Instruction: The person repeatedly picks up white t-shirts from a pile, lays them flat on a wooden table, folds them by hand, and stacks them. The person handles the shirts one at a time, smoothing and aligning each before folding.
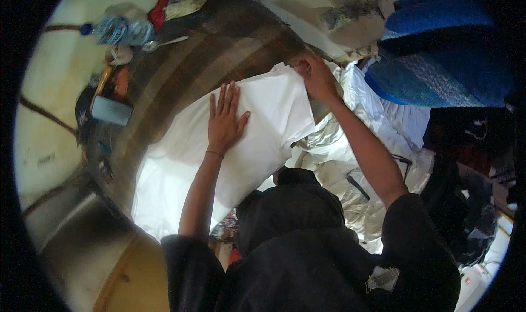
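A white garment point(257, 112), shaped like a shirt, is spread over a brown striped cloth-covered surface point(203, 65). My left hand point(225, 121) lies flat on it with the fingers stretched out and the thumb apart. At the garment's far right corner is my right hand point(318, 77), its fingers curled together beside the edge. Whatever sits between those fingertips is too small to make out. The near side of the garment hangs toward my body.
White fabric point(356, 109) is heaped at the right, beneath hanging blue towels point(438, 49). Far left are a clear plastic bottle point(123, 30), a spoon point(164, 43) and a phone point(111, 110). A dark bundle point(457, 213) stands at the right.
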### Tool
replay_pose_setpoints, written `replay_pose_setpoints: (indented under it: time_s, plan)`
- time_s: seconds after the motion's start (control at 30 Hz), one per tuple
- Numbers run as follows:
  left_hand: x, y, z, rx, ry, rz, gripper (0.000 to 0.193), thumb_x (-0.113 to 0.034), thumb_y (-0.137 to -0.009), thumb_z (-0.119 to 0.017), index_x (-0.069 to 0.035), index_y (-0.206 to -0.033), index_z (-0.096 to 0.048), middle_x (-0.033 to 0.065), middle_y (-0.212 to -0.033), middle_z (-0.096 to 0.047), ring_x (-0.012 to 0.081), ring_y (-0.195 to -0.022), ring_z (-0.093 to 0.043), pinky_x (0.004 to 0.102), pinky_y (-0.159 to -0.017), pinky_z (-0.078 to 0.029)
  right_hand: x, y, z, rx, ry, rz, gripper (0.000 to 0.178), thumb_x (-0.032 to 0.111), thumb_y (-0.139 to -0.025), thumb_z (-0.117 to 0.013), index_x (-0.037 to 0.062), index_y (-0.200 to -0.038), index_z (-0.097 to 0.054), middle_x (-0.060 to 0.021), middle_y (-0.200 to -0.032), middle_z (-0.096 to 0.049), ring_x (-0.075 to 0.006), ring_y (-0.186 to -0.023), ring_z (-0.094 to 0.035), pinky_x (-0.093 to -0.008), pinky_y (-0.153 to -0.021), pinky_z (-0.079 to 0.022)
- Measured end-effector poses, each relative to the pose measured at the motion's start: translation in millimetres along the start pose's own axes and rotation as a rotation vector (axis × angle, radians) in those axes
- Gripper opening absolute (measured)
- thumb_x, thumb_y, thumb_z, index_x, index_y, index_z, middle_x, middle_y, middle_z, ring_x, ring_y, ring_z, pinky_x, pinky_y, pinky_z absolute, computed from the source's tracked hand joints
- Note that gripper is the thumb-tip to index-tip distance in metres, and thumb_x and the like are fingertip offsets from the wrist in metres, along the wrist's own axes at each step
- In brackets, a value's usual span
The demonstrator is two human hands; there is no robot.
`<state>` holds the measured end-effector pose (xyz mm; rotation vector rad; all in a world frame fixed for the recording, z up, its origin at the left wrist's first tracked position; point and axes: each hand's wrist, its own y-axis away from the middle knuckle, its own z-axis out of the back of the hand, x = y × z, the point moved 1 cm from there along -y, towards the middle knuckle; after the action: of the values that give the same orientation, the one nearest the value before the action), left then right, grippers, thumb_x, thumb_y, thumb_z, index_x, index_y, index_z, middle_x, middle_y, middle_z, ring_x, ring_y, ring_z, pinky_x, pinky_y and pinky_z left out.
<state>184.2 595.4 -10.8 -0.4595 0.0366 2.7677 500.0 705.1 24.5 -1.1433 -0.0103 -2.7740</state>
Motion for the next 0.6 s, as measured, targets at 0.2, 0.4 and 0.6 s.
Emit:
replay_pose_setpoints:
  time_s: [0.2,0.4,0.6]
  plan:
    - [-3.1,-5.1,-1.2,-0.044,0.111,-0.003,0.073,-0.048,-0.111,-0.047,-0.014,-0.173,-0.027,0.0057,-0.182,-0.02,0.0299,-0.169,-0.01,0.061,-0.135,-0.001,17.6,143.0,6.1,0.085,-0.105,-0.568,0.038,0.036,-0.099,-0.082,0.0056,-0.111,-0.062,-0.0062,-0.08,-0.07,-0.0175,-0.074,-0.07,-0.0388,-0.071,-0.056]
    - [-11.8,-17.0,5.4,0.111,-0.053,-0.2,0.067,-0.041,-0.11,-0.052,-0.02,-0.171,-0.034,0.0059,-0.181,-0.026,0.0325,-0.169,-0.015,0.0736,-0.129,0.003,3.8,165.1,8.3,0.378,-0.678,-0.695,0.034,0.027,-0.1,-0.083,0.0008,-0.114,-0.066,-0.0037,-0.079,-0.069,-0.0097,-0.064,-0.067,-0.0286,-0.061,-0.054]
    - [-55.0,-62.0,-16.4,0.048,-0.071,-0.197,0.062,-0.039,-0.111,-0.054,-0.013,-0.166,-0.043,0.0026,-0.178,-0.032,0.0255,-0.166,-0.025,0.0706,-0.131,-0.007,-7.4,175.8,0.7,0.192,-0.597,-0.626,0.046,0.035,-0.098,-0.085,-0.0069,-0.111,-0.071,-0.0118,-0.09,-0.078,-0.0145,-0.071,-0.073,-0.0303,-0.067,-0.058]
